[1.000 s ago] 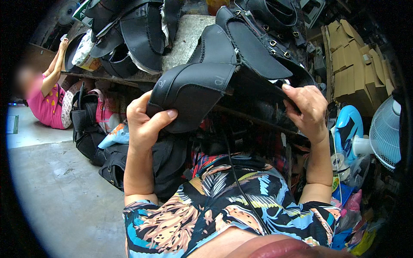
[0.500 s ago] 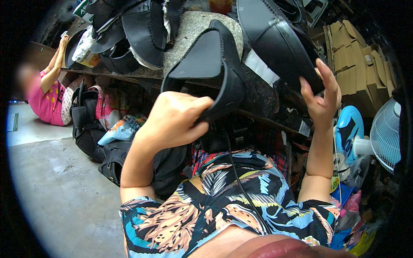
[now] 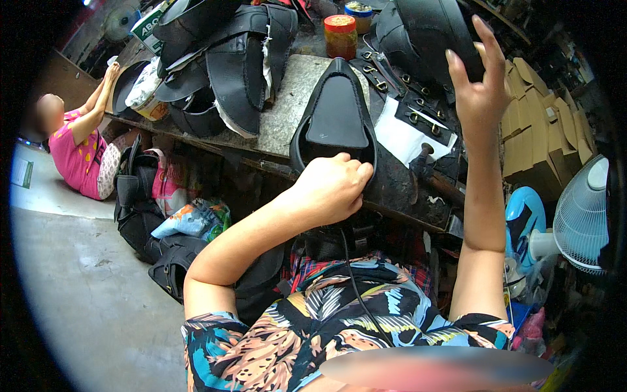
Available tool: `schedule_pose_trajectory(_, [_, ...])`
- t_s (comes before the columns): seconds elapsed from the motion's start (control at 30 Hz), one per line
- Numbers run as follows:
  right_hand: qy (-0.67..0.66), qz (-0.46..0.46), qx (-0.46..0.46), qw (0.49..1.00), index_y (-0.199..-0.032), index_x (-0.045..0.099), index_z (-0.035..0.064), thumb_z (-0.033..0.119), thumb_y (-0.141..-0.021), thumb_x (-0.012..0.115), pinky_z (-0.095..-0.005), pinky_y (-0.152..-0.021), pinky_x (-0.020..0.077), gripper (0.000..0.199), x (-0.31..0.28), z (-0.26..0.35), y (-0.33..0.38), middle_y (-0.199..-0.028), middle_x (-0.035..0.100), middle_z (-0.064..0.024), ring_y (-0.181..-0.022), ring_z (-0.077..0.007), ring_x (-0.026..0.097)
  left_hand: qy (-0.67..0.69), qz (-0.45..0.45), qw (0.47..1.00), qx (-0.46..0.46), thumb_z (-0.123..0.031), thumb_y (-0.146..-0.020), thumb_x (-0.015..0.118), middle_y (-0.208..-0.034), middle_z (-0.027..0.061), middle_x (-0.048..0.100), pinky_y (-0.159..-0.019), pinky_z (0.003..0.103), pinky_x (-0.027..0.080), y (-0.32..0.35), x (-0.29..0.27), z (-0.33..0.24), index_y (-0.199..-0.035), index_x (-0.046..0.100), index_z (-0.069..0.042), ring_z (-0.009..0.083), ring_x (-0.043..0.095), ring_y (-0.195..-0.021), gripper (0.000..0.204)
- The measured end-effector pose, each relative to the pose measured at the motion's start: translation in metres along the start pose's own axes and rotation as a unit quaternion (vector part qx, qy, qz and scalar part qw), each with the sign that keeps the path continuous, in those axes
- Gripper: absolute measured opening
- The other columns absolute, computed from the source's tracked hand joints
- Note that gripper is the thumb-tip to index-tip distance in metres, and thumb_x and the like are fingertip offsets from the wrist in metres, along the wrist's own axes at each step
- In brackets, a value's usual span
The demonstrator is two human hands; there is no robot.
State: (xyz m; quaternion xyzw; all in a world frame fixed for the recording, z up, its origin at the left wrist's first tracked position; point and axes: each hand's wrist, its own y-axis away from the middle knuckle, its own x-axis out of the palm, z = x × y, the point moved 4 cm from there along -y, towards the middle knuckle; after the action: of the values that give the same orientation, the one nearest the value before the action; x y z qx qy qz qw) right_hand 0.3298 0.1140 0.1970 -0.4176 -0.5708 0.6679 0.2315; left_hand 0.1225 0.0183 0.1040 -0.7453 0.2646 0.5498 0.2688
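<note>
My left hand (image 3: 333,188) is closed on the near end of a black leather shoe upper (image 3: 336,117), which lies on the stone-topped workbench (image 3: 287,111) with its pointed end away from me. My right hand (image 3: 478,85) is raised above the bench with fingers spread, holding nothing, just in front of a pile of black leather pieces (image 3: 424,32). Black straps with metal buckles (image 3: 418,108) lie on a white sheet under that hand.
More black leather uppers (image 3: 222,59) are heaped at the bench's left. An orange-lidded jar (image 3: 341,34) stands at the back. Another person in a pink top (image 3: 75,147) sits at far left. Black bags (image 3: 140,209) lie on the floor; cardboard boxes (image 3: 542,130) and a white fan (image 3: 584,215) stand at right.
The shoe upper has come down from in front of me onto the bench, my left hand still on it. My right hand let go and lifted up, fingers open.
</note>
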Motion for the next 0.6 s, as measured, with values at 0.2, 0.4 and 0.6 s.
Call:
schedule_pose_trajectory(0.2, [0.030, 0.114, -0.011, 0.993, -0.129, 0.055, 0.0117, 0.013, -0.074, 0.075, -0.0438, -0.094, 0.0443, 0.059, 0.037, -0.037, -0.040, -0.104, 0.064, -0.0124, -0.106, -0.0324, 0.057, 0.002, -0.111, 0.993, 0.040, -0.026, -0.076, 0.075, -0.097, 0.0130, 0.062, -0.085, 0.037, 0.052, -0.001, -0.012, -0.004, -0.115, 0.056, 0.000, 0.0302, 0.059, -0.101, 0.050])
schedule_pose_trajectory(0.4, [0.090, 0.249, -0.074, 0.962, -0.133, 0.055, 0.0140, 0.006, -0.072, 0.070, -0.0424, -0.094, 0.0431, 0.064, 0.092, -0.076, -0.016, -0.097, 0.064, -0.0128, -0.096, -0.0317, 0.057, 0.074, -0.184, 0.977, 0.084, -0.018, -0.074, 0.078, -0.110, 0.0156, 0.063, -0.094, 0.040, 0.050, 0.028, -0.035, 0.007, -0.113, 0.061, 0.000, 0.0337, 0.059, -0.112, 0.046])
schedule_pose_trajectory(0.6, [0.013, 0.220, -0.034, 0.975, -0.136, 0.050, 0.0110, 0.004, -0.070, 0.070, -0.0419, -0.098, 0.0413, 0.069, 0.082, -0.078, -0.003, -0.107, 0.058, -0.0149, -0.106, -0.0337, 0.054, 0.067, -0.242, 0.967, 0.035, -0.023, -0.067, 0.083, -0.132, 0.0169, 0.055, -0.104, 0.047, 0.040, 0.061, -0.042, 0.032, -0.118, 0.063, -0.006, 0.0382, 0.048, -0.126, 0.057])
